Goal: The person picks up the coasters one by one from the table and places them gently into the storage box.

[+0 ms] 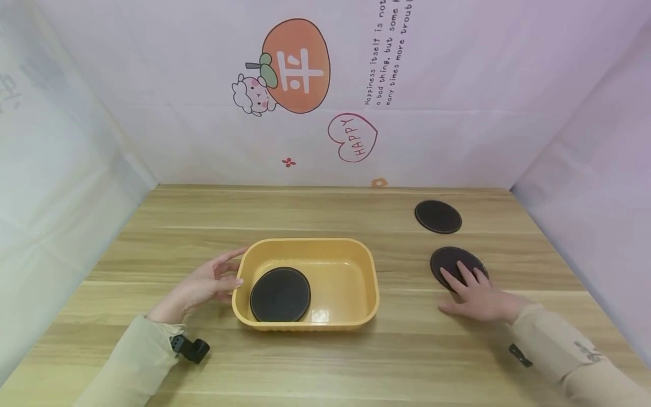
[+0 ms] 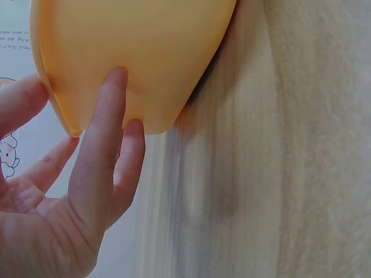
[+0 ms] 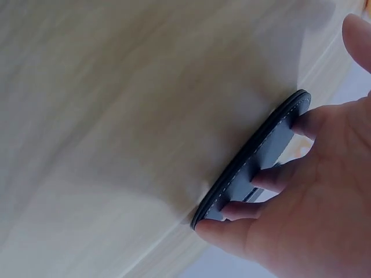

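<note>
A yellow plastic basin (image 1: 335,288) stands on the table with a round black coaster (image 1: 281,295) lying inside its left part. At the basin's left side is my left hand (image 1: 213,280), its thumb on the rim and its fairly straight fingers (image 2: 104,121) touching the outer wall. To the right of the basin, a second black coaster (image 1: 447,260) with a stitched edge lies on the table. My right hand (image 1: 478,299) rests its spread fingertips on top of it, thumb apart from it. Farther back lies a third black coaster (image 1: 438,216), untouched.
The wooden table (image 1: 229,367) runs back to a printed white cloth (image 1: 432,147), and pale cloth walls (image 1: 66,169) rise on both sides. Black straps with small devices (image 1: 190,347) sit on the sleeves near the wrists.
</note>
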`<control>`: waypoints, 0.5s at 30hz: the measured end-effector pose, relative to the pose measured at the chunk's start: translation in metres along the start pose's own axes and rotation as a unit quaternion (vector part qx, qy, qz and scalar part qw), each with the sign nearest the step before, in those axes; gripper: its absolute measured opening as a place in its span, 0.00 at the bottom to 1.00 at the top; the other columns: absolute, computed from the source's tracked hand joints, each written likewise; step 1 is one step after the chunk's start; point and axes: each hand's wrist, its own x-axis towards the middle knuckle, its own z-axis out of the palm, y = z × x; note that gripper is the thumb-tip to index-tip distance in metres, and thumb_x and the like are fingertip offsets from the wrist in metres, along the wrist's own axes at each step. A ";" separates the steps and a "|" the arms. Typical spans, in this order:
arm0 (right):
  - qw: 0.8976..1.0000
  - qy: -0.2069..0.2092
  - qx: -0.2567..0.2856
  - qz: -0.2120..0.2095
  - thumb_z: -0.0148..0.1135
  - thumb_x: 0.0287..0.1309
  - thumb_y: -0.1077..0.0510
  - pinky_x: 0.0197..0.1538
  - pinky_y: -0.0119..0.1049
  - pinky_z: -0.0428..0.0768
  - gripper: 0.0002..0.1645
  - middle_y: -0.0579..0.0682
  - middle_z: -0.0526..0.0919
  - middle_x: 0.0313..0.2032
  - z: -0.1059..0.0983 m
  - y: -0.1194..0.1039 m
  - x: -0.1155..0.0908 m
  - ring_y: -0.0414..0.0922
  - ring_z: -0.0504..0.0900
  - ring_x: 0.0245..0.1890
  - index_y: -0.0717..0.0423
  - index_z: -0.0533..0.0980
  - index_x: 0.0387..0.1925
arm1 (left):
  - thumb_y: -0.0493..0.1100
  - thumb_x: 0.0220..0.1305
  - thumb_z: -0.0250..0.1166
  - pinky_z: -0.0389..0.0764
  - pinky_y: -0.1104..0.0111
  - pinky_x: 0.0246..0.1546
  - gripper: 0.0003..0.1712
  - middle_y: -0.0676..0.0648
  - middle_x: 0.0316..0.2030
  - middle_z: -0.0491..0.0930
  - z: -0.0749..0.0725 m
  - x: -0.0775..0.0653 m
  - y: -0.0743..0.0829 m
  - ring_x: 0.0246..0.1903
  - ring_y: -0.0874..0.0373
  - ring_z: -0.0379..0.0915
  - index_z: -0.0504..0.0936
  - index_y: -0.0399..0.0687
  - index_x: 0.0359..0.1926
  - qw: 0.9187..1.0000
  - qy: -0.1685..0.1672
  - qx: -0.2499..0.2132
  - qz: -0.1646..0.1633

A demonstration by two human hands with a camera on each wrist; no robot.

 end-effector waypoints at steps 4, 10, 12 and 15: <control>1.000 -0.005 0.012 -0.016 0.56 0.56 0.32 0.54 0.78 0.54 0.52 0.80 0.47 0.66 0.001 -0.002 0.000 0.84 0.47 0.59 0.63 0.56 0.69 | 0.32 0.62 0.59 0.83 0.53 0.44 0.46 0.22 0.65 0.52 0.001 0.000 0.001 0.48 0.48 0.76 0.42 0.41 0.74 1.000 0.000 0.000 -0.004; 0.997 0.015 0.059 -0.045 0.63 0.55 0.41 0.53 0.75 0.61 0.44 0.81 0.55 0.62 -0.016 0.001 0.004 0.81 0.54 0.59 0.65 0.64 0.64 | 0.32 0.62 0.59 0.83 0.53 0.44 0.46 0.22 0.65 0.52 0.000 0.001 0.000 0.47 0.48 0.76 0.43 0.42 0.74 1.000 0.003 0.002 -0.005; 0.996 0.035 0.069 -0.043 0.66 0.52 0.43 0.54 0.72 0.63 0.44 0.80 0.57 0.61 -0.021 0.005 0.006 0.78 0.58 0.59 0.66 0.66 0.63 | 0.31 0.62 0.59 0.83 0.53 0.44 0.46 0.22 0.65 0.52 0.000 0.001 0.000 0.47 0.48 0.77 0.43 0.42 0.74 1.000 0.002 0.001 -0.002; 0.995 0.051 0.080 -0.030 0.68 0.51 0.43 0.53 0.71 0.65 0.46 0.81 0.56 0.61 -0.025 0.010 0.011 0.77 0.58 0.58 0.67 0.64 0.63 | 0.31 0.62 0.59 0.83 0.53 0.44 0.46 0.22 0.65 0.52 -0.001 0.001 -0.001 0.47 0.49 0.76 0.42 0.41 0.74 1.000 -0.001 -0.001 0.001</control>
